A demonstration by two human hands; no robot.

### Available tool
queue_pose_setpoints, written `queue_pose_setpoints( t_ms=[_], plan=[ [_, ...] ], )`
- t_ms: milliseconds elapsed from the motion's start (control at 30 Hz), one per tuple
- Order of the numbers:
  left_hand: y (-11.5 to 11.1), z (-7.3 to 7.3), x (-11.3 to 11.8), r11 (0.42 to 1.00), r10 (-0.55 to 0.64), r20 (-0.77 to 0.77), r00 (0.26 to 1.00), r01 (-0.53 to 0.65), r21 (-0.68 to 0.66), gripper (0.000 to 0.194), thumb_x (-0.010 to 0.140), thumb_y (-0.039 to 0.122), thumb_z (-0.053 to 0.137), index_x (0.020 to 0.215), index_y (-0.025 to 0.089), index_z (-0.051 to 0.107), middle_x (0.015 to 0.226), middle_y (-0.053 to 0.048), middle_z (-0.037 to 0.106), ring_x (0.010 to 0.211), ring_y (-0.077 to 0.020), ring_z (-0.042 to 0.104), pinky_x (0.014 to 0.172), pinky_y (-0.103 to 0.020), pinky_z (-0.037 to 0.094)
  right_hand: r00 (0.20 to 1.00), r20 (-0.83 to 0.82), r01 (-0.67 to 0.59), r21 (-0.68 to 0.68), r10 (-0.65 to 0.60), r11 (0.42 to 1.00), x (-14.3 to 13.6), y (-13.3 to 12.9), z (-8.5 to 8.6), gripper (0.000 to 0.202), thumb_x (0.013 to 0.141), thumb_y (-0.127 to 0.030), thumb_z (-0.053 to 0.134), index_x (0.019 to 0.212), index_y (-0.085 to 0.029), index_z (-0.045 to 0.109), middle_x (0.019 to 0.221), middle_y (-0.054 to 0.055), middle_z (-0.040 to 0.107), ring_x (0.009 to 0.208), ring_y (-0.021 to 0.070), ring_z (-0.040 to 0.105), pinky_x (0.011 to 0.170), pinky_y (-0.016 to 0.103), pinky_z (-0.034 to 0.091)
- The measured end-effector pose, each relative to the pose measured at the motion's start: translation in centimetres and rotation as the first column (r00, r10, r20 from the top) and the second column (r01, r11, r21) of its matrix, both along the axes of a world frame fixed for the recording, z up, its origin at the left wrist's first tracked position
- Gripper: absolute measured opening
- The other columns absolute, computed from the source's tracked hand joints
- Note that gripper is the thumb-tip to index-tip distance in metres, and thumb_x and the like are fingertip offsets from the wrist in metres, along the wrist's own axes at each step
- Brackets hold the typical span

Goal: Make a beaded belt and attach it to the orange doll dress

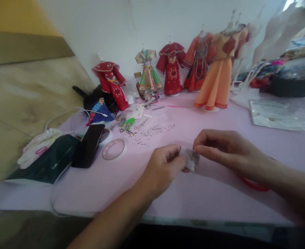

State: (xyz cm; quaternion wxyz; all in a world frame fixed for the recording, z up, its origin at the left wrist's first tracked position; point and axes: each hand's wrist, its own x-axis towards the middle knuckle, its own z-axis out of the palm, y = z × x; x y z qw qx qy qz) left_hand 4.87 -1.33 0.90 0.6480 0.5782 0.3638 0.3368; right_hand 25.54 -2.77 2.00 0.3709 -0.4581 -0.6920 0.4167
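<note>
My left hand (165, 166) is closed on a small clear plastic bag (191, 159), pinching it between thumb and fingers just above the pink tabletop. Something whitish and greyish shows in the bag; its contents are too blurred to name. From the other side, my right hand (220, 147) pinches the bag's upper right edge between thumb and forefinger. Beneath my right wrist a red curved rim (254, 185) shows in part, the rest of it hidden by the arm. Farther back lie scattered small beads (131, 132) next to a green scoop-like piece (128, 123).
A roll of tape (114, 149), a black phone (88, 147) and a dark green pouch (56, 159) with a white glove (39, 147) lie left. Along the wall stand several small dressed forms, including an orange dress (214, 83). A flat plastic packet (274, 114) lies right.
</note>
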Motion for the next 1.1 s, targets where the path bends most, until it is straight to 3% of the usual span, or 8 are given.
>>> queue_pose_setpoints(
  t_ms=[167, 367, 700, 867, 1100],
  plan=[
    [0.07, -0.03, 0.10, 0.999, -0.002, 0.034, 0.999, 0.004, -0.035, 0.007, 0.083, 0.021, 0.066, 0.081, 0.015, 0.068, 0.074, 0.000, 0.065, 0.071, -0.0113, 0.061, 0.069, -0.025, 0.048, 0.997, -0.014, -0.080, -0.035, 0.080, 0.996, -0.29, -0.19, 0.03, 0.022, 0.095, -0.040, 0.069, 0.086, -0.020, 0.069, 0.083, 0.002, 0.071, 0.078, 0.0169, 0.060, 0.071, 0.028, 0.047],
    [0.21, -0.09, 0.18, 0.999, 0.003, 0.008, 1.000, -0.003, -0.045, 0.019, 0.077, 0.024, 0.078, 0.082, 0.016, 0.062, 0.074, 0.002, 0.063, 0.069, -0.0112, 0.059, 0.070, -0.027, 0.048, 0.994, 0.008, -0.105, -0.030, 0.105, 0.994, -0.35, -0.06, -0.08, 0.017, 0.095, -0.034, 0.068, 0.084, -0.021, 0.069, 0.081, 0.000, 0.068, 0.076, 0.0152, 0.058, 0.070, 0.027, 0.047],
    [0.04, -0.32, 0.07, 0.999, 0.022, -0.129, 0.991, -0.016, 0.049, 0.019, 0.077, 0.020, 0.070, 0.083, 0.020, 0.052, 0.080, 0.000, 0.060, 0.076, -0.0145, 0.057, 0.071, -0.029, 0.044, 0.988, 0.128, -0.085, -0.027, 0.088, 0.996, -0.41, -0.13, -0.41, 0.019, 0.092, -0.036, 0.068, 0.079, -0.022, 0.068, 0.076, -0.003, 0.066, 0.073, 0.0143, 0.056, 0.069, 0.028, 0.044],
    [-0.07, -0.27, 0.13, 0.995, 0.047, -0.166, 0.985, -0.030, 0.099, 0.024, 0.077, 0.024, 0.075, 0.083, 0.020, 0.052, 0.073, 0.004, 0.049, 0.069, -0.0112, 0.048, 0.063, -0.026, 0.038, 0.991, 0.117, -0.060, -0.085, 0.070, 0.995, -0.47, -0.14, -0.35, 0.016, 0.090, -0.029, 0.065, 0.076, -0.022, 0.068, 0.075, -0.002, 0.067, 0.071, 0.0145, 0.057, 0.067, 0.028, 0.045],
    [-0.08, -0.15, 0.27, 0.998, 0.028, -0.175, 0.984, -0.018, 0.056, 0.026, 0.079, 0.028, 0.075, 0.086, 0.020, 0.051, 0.079, 0.000, 0.061, 0.074, -0.0145, 0.058, 0.069, -0.029, 0.044, 0.988, 0.113, -0.094, -0.097, 0.104, 0.991, -0.16, 0.08, -0.42, 0.013, 0.089, -0.025, 0.060, 0.080, -0.020, 0.068, 0.077, 0.000, 0.067, 0.072, 0.0152, 0.058, 0.067, 0.028, 0.046]
  ],
)
